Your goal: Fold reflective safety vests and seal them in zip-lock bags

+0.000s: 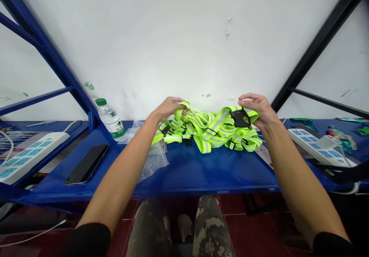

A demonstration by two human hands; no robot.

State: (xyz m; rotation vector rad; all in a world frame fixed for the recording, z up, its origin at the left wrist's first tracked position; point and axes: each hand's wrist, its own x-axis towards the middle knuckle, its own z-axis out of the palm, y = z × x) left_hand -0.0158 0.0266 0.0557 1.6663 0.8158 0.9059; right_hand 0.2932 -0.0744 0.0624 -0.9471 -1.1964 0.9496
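A tangled pile of neon-yellow straps with grey reflective stripes lies on the blue shelf against the white wall. My left hand is closed on a loop of strap at the pile's left end, lifting it slightly. Over at the pile's right end my right hand grips a strap with a black plastic buckle, thumb on the buckle. More black buckles show among the straps.
Left of the pile stand a water bottle with a green cap, clear plastic bags and a black phone. White power strips lie at far left and right. Tools sit at the far right. My knees are below the shelf.
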